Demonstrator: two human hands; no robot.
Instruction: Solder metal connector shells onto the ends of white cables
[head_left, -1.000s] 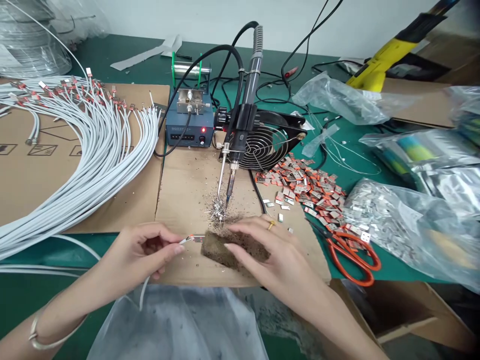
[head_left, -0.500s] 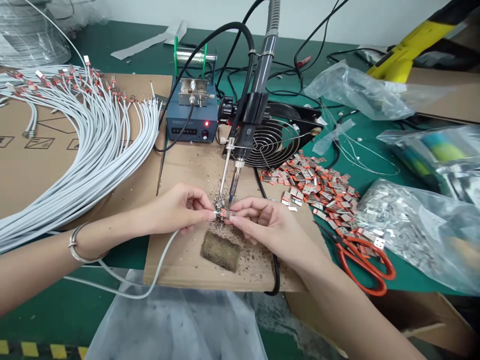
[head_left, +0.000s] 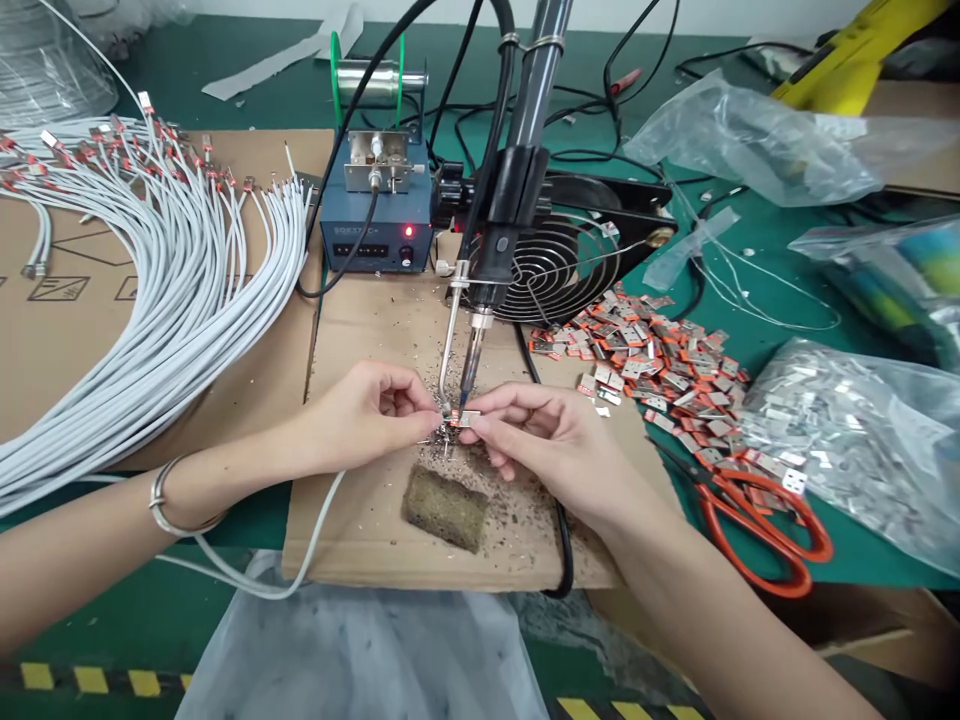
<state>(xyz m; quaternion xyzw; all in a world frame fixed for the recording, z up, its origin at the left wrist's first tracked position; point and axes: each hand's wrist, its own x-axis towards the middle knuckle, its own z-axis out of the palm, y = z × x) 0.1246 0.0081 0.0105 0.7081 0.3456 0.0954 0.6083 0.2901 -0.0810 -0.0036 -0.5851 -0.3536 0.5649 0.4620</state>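
Observation:
My left hand (head_left: 386,410) pinches the end of a white cable (head_left: 319,525), which loops down from it over the board's edge. Between thumb and fingers, my right hand (head_left: 536,435) grips a small metal USB connector (head_left: 469,418) with an orange part. Both hands meet under the tip of a soldering iron (head_left: 468,375), clamped in a stand and pointing down. Beside that tip ends a thin metal solder feed tube (head_left: 449,350). Whether tip and connector touch is too small to tell. A brown sponge (head_left: 444,508) lies just below the hands on the cardboard (head_left: 360,530).
Left lies a big bundle of white cables (head_left: 187,310). Behind stand a blue solder feeder (head_left: 375,235), a solder spool (head_left: 367,83) and a fan (head_left: 555,265). On the right are piled USB connectors (head_left: 660,360), orange-handled scissors (head_left: 757,530) and a plastic bag of metal parts (head_left: 840,450).
The view has shifted slightly, so the bench items sit a little differently. My right hand has turned the connector so its metal shell shows more. Both hands keep their pinch under the iron.

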